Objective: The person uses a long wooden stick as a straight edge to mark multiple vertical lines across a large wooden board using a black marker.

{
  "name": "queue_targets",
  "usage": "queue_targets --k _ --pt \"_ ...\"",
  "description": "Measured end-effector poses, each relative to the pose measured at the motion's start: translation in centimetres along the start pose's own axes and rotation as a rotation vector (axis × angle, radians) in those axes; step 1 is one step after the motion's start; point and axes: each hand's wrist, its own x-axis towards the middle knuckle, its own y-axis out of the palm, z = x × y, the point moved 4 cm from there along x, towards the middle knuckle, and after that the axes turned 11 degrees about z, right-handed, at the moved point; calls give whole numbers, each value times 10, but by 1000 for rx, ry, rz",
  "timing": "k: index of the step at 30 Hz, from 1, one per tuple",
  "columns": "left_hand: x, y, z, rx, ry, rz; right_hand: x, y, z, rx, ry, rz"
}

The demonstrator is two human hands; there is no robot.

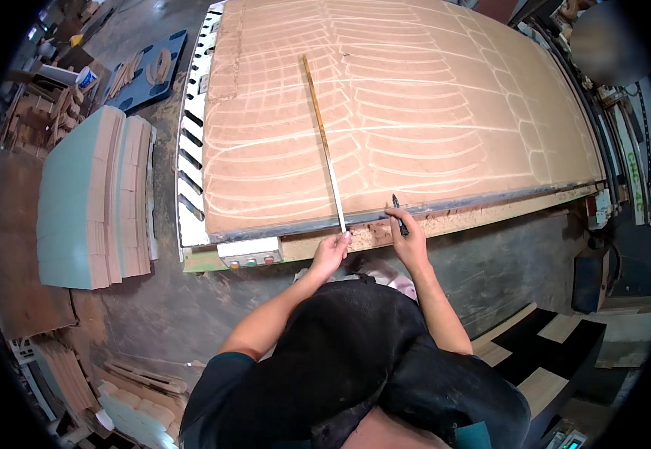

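Note:
My left hand (pixel 331 253) is closed on the near end of a long thin ruler-like strip (pixel 325 150). The strip is silvery close to my fingers and yellow-brown toward its far end. It stretches away over a large tan board (pixel 415 112), whose surface carries many pale curved lines and outlines. To the right, my right hand (pixel 409 238) grips a dark pen (pixel 396 203) at the board's near edge, its tip pointing up and away from me. Part of the pen is hidden by my fingers.
A control box with coloured buttons (pixel 251 253) sits below the board's near left corner. A slotted white rail (pixel 192 150) runs along the left side. Stacked pale-green-topped panels (pixel 78 202) stand left; a blue pallet (pixel 153 82) lies beyond. A black-and-wood-patterned surface (pixel 542 352) is behind right.

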Motion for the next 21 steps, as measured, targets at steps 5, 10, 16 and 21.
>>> queue_targets --k 5,10,16,21 --pt "11 -8 -7 248 26 -21 23 -6 -4 18 -25 79" --pt "33 -10 -46 272 -89 -71 57 -20 4 -55 -101 150" --pt "28 -1 -56 475 -138 -201 66 -27 -24 -94 -76 253" --pt "-12 15 -70 888 -241 -335 60 -27 -35 -111 -205 269"
